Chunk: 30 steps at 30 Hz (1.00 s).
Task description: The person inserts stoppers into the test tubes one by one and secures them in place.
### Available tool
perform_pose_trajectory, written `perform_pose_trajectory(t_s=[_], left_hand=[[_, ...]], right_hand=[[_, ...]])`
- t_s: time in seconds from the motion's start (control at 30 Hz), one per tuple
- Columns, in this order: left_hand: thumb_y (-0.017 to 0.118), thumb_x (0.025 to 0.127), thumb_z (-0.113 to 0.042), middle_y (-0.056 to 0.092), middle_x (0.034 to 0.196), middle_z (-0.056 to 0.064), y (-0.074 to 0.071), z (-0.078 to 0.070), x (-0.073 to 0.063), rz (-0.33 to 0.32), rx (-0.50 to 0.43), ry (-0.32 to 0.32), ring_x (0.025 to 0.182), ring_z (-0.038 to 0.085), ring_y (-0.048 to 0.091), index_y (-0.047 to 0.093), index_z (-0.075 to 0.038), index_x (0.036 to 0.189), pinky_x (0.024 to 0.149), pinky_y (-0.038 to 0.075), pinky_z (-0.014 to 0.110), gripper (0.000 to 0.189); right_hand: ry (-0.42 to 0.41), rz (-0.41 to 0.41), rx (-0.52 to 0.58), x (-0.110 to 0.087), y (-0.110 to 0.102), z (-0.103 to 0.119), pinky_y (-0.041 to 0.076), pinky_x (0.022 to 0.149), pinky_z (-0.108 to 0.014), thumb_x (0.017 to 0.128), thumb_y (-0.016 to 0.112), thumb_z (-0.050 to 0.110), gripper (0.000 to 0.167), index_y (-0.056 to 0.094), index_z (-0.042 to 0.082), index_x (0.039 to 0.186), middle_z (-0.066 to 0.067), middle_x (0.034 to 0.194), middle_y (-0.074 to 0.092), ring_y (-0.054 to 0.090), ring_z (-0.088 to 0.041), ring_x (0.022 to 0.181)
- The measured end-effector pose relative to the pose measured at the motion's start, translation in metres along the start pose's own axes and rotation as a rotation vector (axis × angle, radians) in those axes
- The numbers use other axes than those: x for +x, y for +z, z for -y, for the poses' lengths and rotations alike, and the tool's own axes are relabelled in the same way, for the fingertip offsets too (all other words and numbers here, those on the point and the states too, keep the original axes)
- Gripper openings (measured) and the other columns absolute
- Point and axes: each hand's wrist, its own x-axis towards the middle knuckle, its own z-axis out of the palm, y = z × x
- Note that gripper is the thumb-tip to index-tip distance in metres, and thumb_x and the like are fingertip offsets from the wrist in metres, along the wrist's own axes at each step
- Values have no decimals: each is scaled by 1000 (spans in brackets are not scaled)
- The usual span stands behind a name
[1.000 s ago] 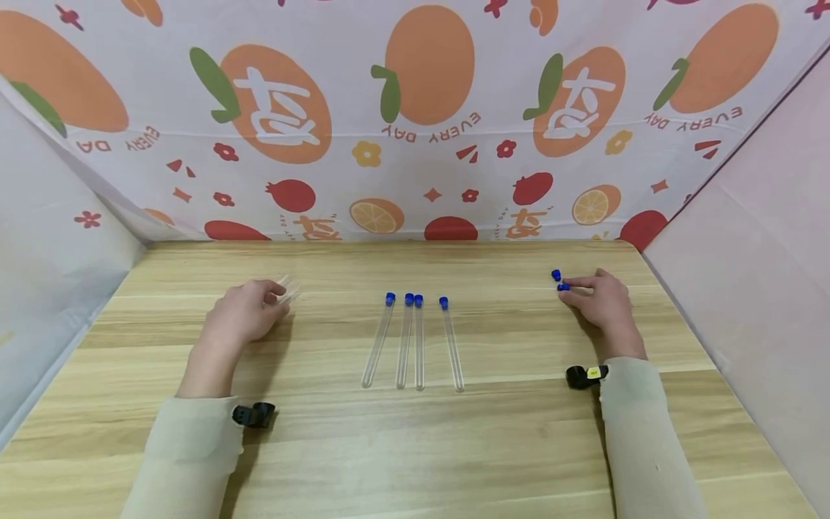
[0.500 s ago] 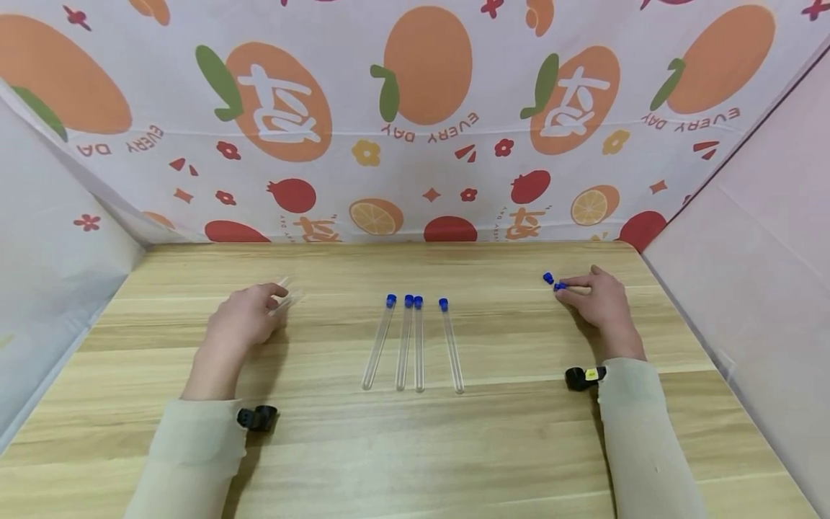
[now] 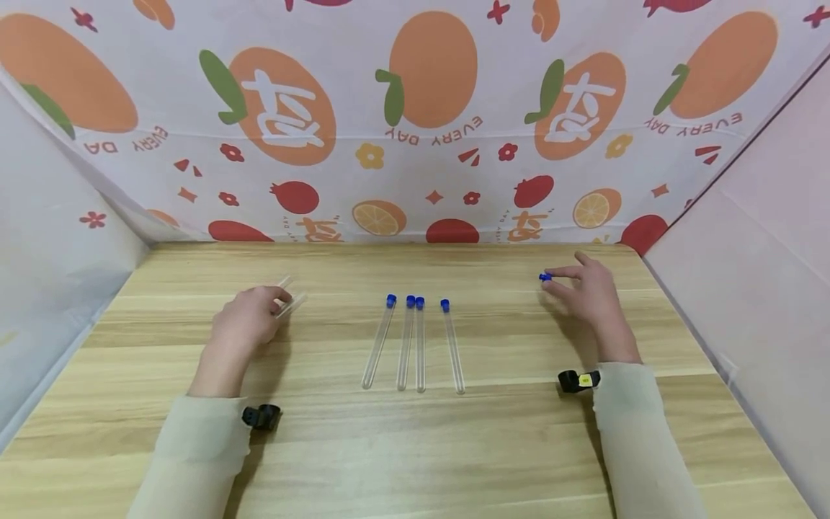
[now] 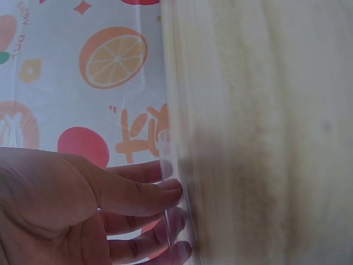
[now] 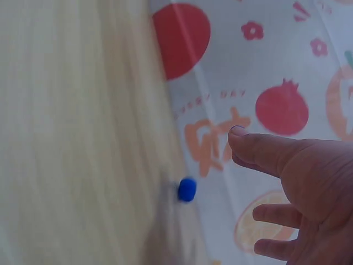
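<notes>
My left hand (image 3: 249,317), at the left of the table, grips clear test tubes (image 3: 290,305); two open-looking ends stick out past its fingers. In the left wrist view the thumb lies across a clear tube (image 4: 165,152), with fingers behind. At the right, the thumb and index finger of my right hand (image 3: 588,292) come together at a small blue cap (image 3: 544,277). In the right wrist view a blue cap (image 5: 187,189) shows apart from the fingertips; a second is hidden at the pinch. Several blue-capped test tubes (image 3: 420,353) lie between the hands.
The wooden table (image 3: 415,454) ends at a fruit-printed cloth (image 3: 428,173) at the back. Pale side sheets (image 3: 765,252) stand left and right. Black wrist cameras (image 3: 262,417) sit on both cuffs.
My right hand has moved left and slightly away, and the two blue caps seen apart earlier now merge at its fingertips. My left hand has shifted slightly right, showing more of the tubes.
</notes>
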Motion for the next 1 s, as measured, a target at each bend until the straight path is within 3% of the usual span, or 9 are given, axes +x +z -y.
perform_pose_trajectory(t_s=[0.2, 0.33, 0.47, 0.63, 0.87, 1.0], left_hand=[[55, 97, -7, 64, 122, 26, 0, -1, -1, 16, -19, 39, 111, 46, 59, 60, -3, 131, 76, 49, 59, 35], [52, 94, -1, 64, 120, 27, -1, -9, -3, 3, -91, 120, 107, 42, 59, 58, 0, 133, 83, 50, 56, 39], [53, 88, 4, 65, 115, 26, -3, -21, -6, -15, -185, 229, 100, 38, 63, 59, 7, 130, 82, 53, 48, 43], [54, 90, 4, 67, 113, 21, -6, -36, -14, -34, -255, 351, 94, 32, 66, 63, 5, 125, 80, 54, 43, 37], [56, 94, 3, 66, 124, 19, -9, -53, -24, -45, -315, 445, 100, 31, 65, 63, 1, 128, 80, 56, 40, 35], [55, 96, 4, 69, 118, 17, -5, -62, -28, -19, -386, 481, 104, 33, 66, 62, 0, 130, 83, 57, 41, 35]], right_hand=[[-92, -57, 26, -7, 0, 21, 21, 114, -69, 93, 71, 37, 41, 71, 11, 125, -24, 160, 28, 23, -52, 144], [-161, -89, 43, -12, 0, 35, 23, 114, -68, 92, 72, 36, 39, 73, 11, 122, -22, 159, 33, 27, -50, 144], [-204, -84, 94, -19, 0, 52, 24, 113, -69, 92, 73, 35, 37, 73, 11, 121, -19, 158, 35, 27, -47, 144], [-265, -88, 159, -27, 4, 73, 33, 110, -66, 90, 76, 34, 36, 75, 12, 118, -14, 157, 40, 31, -43, 144], [-309, -99, 226, -33, 18, 90, 40, 108, -59, 90, 76, 32, 32, 75, 13, 116, -10, 151, 49, 41, -37, 141], [-327, -92, 257, -36, 26, 98, 43, 106, -58, 90, 76, 32, 31, 75, 13, 115, -11, 146, 54, 46, -36, 136]])
